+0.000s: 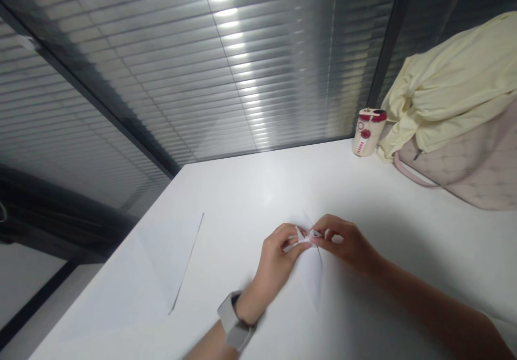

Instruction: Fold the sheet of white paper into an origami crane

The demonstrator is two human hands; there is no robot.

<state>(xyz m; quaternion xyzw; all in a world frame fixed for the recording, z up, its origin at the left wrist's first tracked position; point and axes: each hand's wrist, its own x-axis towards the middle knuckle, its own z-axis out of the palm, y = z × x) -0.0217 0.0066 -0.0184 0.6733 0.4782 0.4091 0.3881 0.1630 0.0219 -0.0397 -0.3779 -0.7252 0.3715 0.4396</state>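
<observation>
- Head view, the hands: the fingers (298, 250) of the left hand (273, 253) are closed in a pinch on the folded white paper (311, 276), thumb on the near side; the right hand (352, 246) pinches it too, thumb and forefinger, with its fingertips close beside the left's.
- Head view, the paper: it is above the white table (250, 198), between the two hands, with small points standing up at the fingertips and a broader flap reaching toward the person. Whether the flap touches the tabletop, I cannot tell; the layers at the pinch are too small to make out.
- Head view, handling: the left pinch is best used as the anchor, firm but flat, while the right works the small layers. Light pressure suits thin paper; a hard squeeze could crumple the points or tear a corner. The flap wants room, so the wrists should stay off it.
- Head view, around: a larger white sheet (173, 255) lies to the left; a cup (365, 136) and a pink bag (480, 166) sit well apart, far right.
</observation>
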